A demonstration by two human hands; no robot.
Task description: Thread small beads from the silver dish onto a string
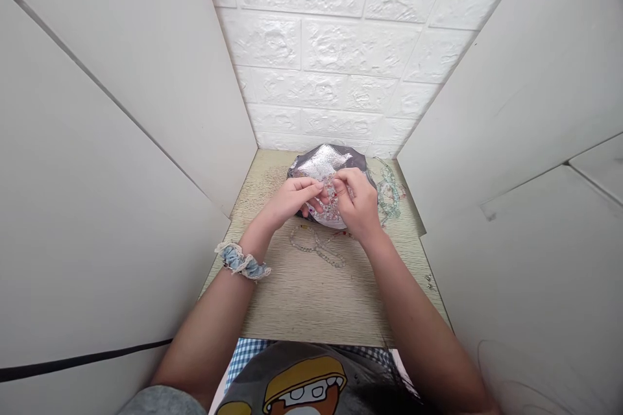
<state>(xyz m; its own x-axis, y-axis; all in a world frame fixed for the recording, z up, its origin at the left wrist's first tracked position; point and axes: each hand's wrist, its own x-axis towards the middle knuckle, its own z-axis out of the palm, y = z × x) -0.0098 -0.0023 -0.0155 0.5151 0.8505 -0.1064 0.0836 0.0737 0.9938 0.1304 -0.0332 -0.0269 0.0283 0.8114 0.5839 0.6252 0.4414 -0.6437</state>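
Note:
Both hands are over a silvery, dark-edged pouch (327,157) with many small coloured beads (331,207) on it. My left hand (300,198) has thumb and index finger pinched, its other fingers curled loosely below; what they hold is too small to make out. Close beside it, my right hand (356,201) is closed with thumb against index finger, and anything in that pinch is also too small to name. In front of the pouch lies a clear bead string (311,248) with a few yellow and red beads. Pale green bead strings (388,194) lie right of the pouch.
The small wooden table (311,298) stands between white panels on the left (146,78) and right (511,110). A white brick-patterned wall (331,45) rises behind it. Two small shiny pieces (429,281) lie near the right edge.

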